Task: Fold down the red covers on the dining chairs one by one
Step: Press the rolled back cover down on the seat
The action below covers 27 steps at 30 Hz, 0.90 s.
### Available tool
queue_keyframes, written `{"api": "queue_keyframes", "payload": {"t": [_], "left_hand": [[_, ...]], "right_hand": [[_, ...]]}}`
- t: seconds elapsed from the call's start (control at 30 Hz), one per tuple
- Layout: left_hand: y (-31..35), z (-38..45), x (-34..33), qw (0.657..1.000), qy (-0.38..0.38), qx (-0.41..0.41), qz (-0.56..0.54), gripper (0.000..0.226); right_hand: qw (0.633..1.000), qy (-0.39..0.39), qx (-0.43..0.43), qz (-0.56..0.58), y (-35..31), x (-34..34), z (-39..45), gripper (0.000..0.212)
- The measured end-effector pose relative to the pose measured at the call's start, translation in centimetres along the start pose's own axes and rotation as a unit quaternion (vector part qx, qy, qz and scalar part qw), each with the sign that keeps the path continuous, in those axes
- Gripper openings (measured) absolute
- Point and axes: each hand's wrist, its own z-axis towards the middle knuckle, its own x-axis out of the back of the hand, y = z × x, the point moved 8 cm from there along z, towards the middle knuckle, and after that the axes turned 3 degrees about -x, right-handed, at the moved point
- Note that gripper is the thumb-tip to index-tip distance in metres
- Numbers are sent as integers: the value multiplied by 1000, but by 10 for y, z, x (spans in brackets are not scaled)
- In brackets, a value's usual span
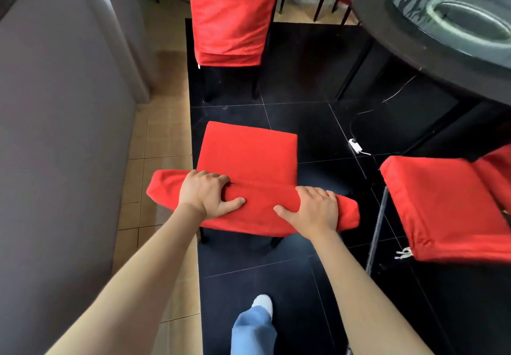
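Left hand (206,193) is curled round the bunched red cover (257,211) on the near chair's backrest top; right hand (313,207) is pressed over the same roll, fingers wrapped on its far side. Cloth is judged soft, light, easily creased; best held at the roll's ends. Room is limited: wall (55,133) left, cushioned chair (442,205) right, round table (414,45) beyond.

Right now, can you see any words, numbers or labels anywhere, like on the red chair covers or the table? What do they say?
None: no words, numbers or labels can be read.
The red cover under the left hand and right hand is plain cloth.
The far chair and the side chair are plain red too.
The dark round table shows only blurry stripes, no letters.
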Motion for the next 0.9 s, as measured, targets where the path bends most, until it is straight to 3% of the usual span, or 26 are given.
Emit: {"api": "queue_keyframes", "payload": {"t": [0.5,0.67,0.9], "left_hand": [[-24,134,-4,1000,-25,0,9,95],[-28,141,-6,999,-39,5,11,97],[-27,135,-9,998,-50,-23,5,95]], "right_hand": [[1000,8,-15,-18,15,11,131,98],[999,2,-29,-32,14,9,139,97],[997,16,-77,-12,11,7,118,77]]}}
